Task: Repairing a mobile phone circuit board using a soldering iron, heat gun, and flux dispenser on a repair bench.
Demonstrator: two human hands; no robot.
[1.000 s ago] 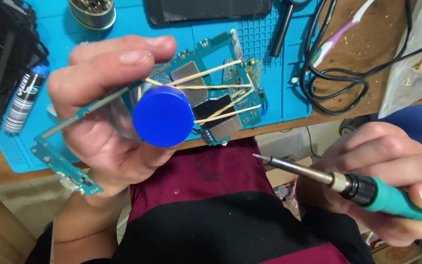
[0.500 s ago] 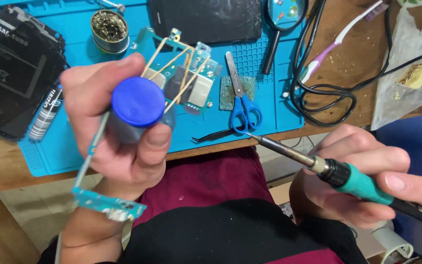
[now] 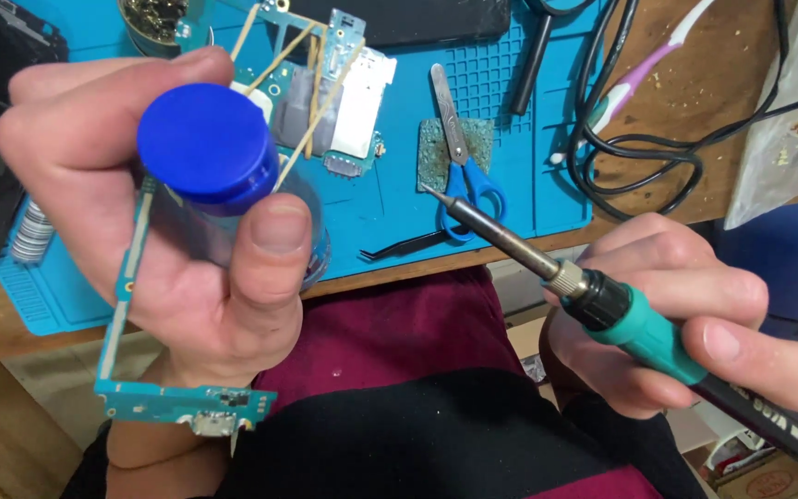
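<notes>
Fingers of the left hand (image 3: 168,240) clenched a blue-capped jar (image 3: 210,148) and circuit board (image 3: 187,402), the right hand (image 3: 667,314) gripped a soldering iron (image 3: 602,300), its tip apart from both, no soldering begun.

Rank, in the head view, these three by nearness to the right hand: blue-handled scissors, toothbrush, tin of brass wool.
1. Blue-handled scissors: on the mat, up-left of the right hand.
2. Toothbrush: above, on the wooden table.
3. Tin of brass wool: far top left.
</notes>
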